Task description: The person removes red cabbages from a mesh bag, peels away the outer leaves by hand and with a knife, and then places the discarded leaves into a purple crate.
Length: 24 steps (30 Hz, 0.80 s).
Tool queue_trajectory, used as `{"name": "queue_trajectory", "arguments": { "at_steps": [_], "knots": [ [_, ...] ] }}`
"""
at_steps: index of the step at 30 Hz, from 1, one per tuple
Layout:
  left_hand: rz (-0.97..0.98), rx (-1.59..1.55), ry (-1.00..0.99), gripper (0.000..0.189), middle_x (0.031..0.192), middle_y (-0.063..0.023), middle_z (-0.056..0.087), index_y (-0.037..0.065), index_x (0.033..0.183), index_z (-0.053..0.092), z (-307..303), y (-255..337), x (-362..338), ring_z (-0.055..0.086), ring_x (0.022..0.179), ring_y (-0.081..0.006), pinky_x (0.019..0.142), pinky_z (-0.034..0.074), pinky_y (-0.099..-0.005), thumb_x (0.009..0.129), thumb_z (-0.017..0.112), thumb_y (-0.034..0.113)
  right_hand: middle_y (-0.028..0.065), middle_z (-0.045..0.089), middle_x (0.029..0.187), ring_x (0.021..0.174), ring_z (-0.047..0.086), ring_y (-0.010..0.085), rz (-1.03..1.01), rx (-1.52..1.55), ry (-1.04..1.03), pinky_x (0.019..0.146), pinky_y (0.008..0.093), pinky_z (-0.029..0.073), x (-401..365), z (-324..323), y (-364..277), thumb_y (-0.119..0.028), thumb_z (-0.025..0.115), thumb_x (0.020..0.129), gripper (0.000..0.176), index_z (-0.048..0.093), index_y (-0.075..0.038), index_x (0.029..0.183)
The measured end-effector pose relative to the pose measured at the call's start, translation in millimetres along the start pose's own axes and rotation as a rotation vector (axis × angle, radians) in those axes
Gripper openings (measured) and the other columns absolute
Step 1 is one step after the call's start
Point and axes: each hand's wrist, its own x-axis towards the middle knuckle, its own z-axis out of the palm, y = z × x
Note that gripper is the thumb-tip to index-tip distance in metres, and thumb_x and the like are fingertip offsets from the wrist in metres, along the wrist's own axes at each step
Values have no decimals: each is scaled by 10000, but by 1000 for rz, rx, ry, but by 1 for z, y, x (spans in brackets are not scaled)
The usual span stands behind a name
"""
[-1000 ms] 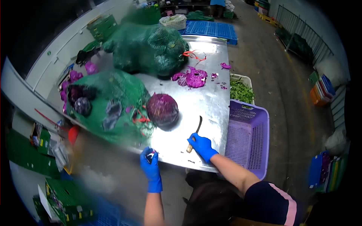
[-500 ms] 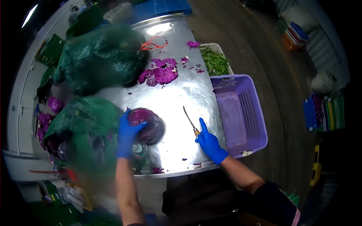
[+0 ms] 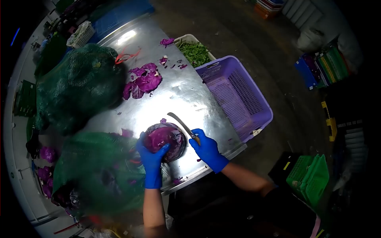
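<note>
A round red cabbage (image 3: 168,141) rests on the metal table (image 3: 178,95) near its front edge. My left hand (image 3: 152,152), in a blue glove, grips the cabbage from its left side, thumb across the front. In my right hand (image 3: 204,146), also gloved in blue, is a curved knife (image 3: 180,122) with a wooden handle. Its blade points up and to the left, just above and right of the cabbage. Beside my left hand lies an opened green mesh sack (image 3: 95,166) with dark cabbages partly visible inside.
A full green mesh sack (image 3: 83,83) sits at the table's left, near loose purple leaves (image 3: 145,81). Along the right edge stand a purple crate (image 3: 254,103) and a white crate of green leaves (image 3: 194,51). Green crates (image 3: 309,176) are at the lower right.
The view has turned, shifting the table left. My right hand has brought the knife close to the cabbage. My left hand still holds the cabbage.
</note>
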Motion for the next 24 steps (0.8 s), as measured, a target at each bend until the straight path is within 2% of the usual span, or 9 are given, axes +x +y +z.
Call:
{"name": "queue_trajectory", "arguments": {
  "at_steps": [1,2,4,8,11,14,17,20,24],
  "knots": [
    [-34,22,6,1007,1377,-161,414,4,1430,350,4,3,0,455,1258,-289,1067,412,-401,616,919,169,156,656,890,712,660,349,-59,-101,16,654,410,539,-1,-2,-4,-243,621,923,297,539,-77,1154],
    [-42,2,4,1004,1377,-167,412,-3,1426,351,6,0,2,457,1256,-291,1066,413,-400,619,920,179,184,655,935,847,641,426,-94,-38,-12,748,444,527,0,2,6,-233,601,929,337,529,-61,1210],
    [-40,78,3,996,1369,-201,432,-41,1425,336,7,-1,6,464,1249,-300,1068,395,-404,650,902,224,198,653,919,863,644,411,-147,-14,-24,730,467,520,-1,8,11,-227,588,930,308,520,-38,1163],
    [-46,188,5,1004,1359,-203,430,-51,1403,325,16,6,8,465,1243,-301,1070,386,-405,640,912,233,184,650,772,691,653,385,-63,-281,-140,600,481,519,0,5,0,-234,581,930,275,506,-41,1112],
    [-19,170,2,999,1346,-187,441,-28,1390,347,22,0,11,471,1235,-295,1061,400,-407,617,922,233,172,635,690,595,639,367,-99,-251,-134,538,474,511,-2,9,10,-249,586,927,275,503,-40,1086],
    [3,134,12,959,1324,-152,468,19,1356,413,28,-5,15,483,1223,-288,1046,423,-417,580,933,239,179,633,688,592,640,361,-128,-280,-94,533,468,508,1,7,9,-247,583,930,277,497,-34,1085],
    [-39,83,8,962,1317,-144,478,27,1348,423,34,8,12,487,1220,-290,1045,422,-425,567,936,253,144,643,713,633,653,360,-15,-353,-212,562,472,506,5,3,-1,-213,587,914,204,501,-60,1020],
    [-18,159,34,983,1323,-146,476,23,1358,419,35,6,13,494,1214,-296,1046,421,-429,560,938,268,140,644,712,624,653,347,-31,-415,-232,559,464,507,13,12,16,-228,567,927,226,484,-49,1037],
    [11,218,75,984,1326,-151,477,17,1362,422,44,10,13,495,1214,-301,1057,411,-434,564,935,279,164,645,738,613,652,324,149,-278,-397,565,462,516,29,11,22,-237,486,960,280,462,2,1104]
  ]
}}
